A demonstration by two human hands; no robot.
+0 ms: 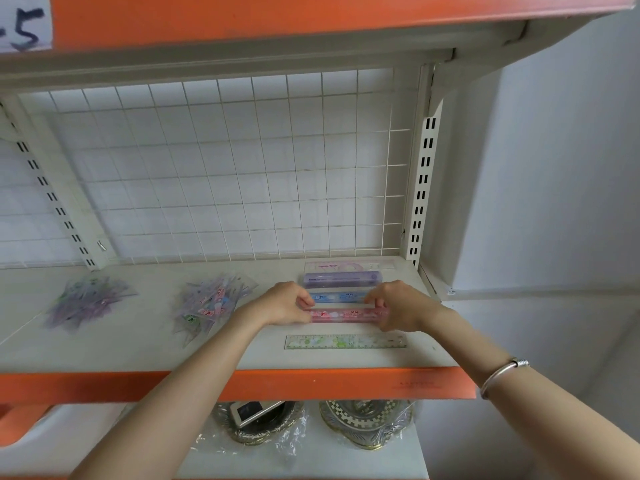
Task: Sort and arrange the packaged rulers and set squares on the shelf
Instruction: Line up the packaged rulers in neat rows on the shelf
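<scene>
The person is standing at the shelf (pixel 138 351) and gripping a bundle of pink packaged rulers (pixel 346 315) by its two ends. The left hand (pixel 289 304) is pinching the left end between curled fingers and thumb, and the right hand (pixel 398 304) is doing the same at the right end. The bundle is lying crosswise on the right part of the shelf, just in front of a row of blue rulers (pixel 341 297), with purple rulers (pixel 341 279) behind those and a pale pack (pixel 349 265) at the very back by the wire grid (pixel 225 168). Whether the bundle is resting on the board or hanging just above it, I cannot tell. A single green-printed ruler (pixel 345 341) is lying alone nearer the orange front edge (pixel 311 382). Well apart to the left, a purple-and-green heap of set squares (pixel 90 299) and a mixed pink-and-blue heap (pixel 213 303) are sitting unsorted.

From where I am watching, the wrappers are looking slick. If one pinch is slackening while the bundle is being squared up, the rulers could be fanning out and landing skew. Pushing it back too firmly could be shunting the blue row into the purple one. Both forearms are passing right over the green-printed ruler, so a low wrist or the bracelet (pixel 504 374) could be dragging it over the edge toward the wrapped dishes (pixel 367 424) below
</scene>
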